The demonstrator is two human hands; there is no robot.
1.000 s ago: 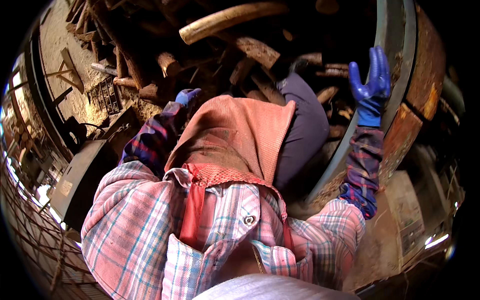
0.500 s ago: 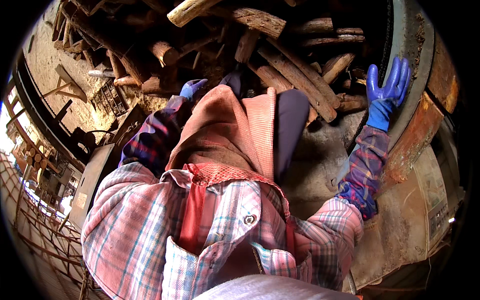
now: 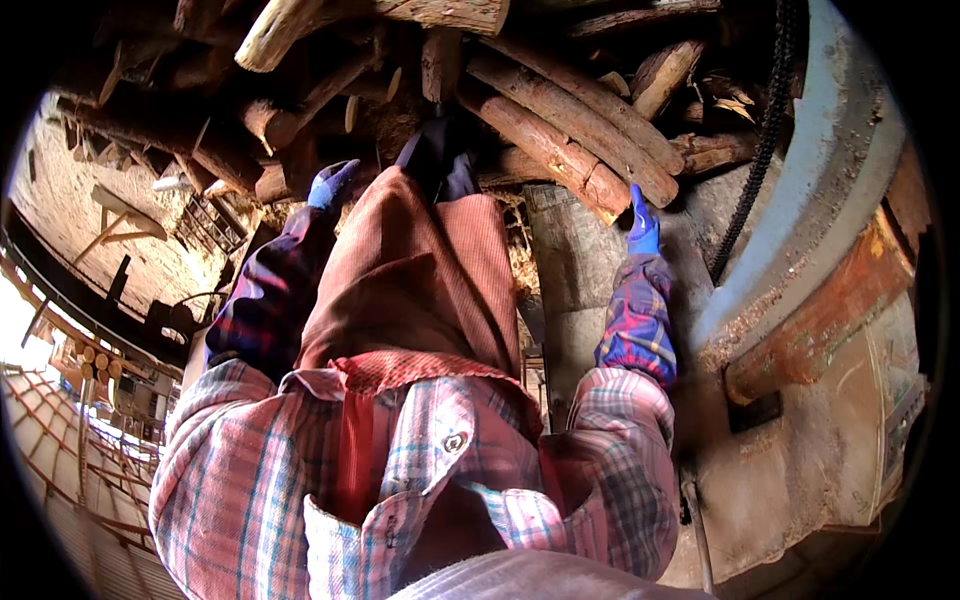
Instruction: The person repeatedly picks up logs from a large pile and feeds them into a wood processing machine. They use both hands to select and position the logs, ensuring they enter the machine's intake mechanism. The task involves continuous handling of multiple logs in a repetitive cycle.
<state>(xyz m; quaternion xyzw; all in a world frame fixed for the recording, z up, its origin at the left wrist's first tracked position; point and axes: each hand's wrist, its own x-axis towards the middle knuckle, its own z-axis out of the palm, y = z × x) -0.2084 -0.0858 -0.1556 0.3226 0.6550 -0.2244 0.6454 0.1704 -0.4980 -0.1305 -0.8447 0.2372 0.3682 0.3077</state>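
My right hand (image 3: 644, 228), in a blue glove, is seen edge-on with its fingers stretched out and nothing in it. Its fingertips overlap the near ends of several barked logs (image 3: 575, 135) lying slantwise; whether they touch, I cannot tell. On the other side of my apron, my left hand (image 3: 330, 186) is also gloved in blue. It is held low beside my knee, fingers extended and apparently holding nothing. Close to it, a short log (image 3: 268, 122) shows its pale cut end. Dark checked sleeves cover both forearms.
The woodpile spreads across the far side, with a thick pale log (image 3: 275, 35) sticking out toward me. A black chain or rope (image 3: 765, 150) hangs beside a curved blue-grey metal rim (image 3: 790, 255) on the right. Below that is a rusty metal bar (image 3: 820, 325). A metal grate (image 3: 212, 222) lies at left.
My right hand has come down and left from beside the curved metal rim to the log ends, turning edge-on. The view has shifted; my left hand stays beside my knee.
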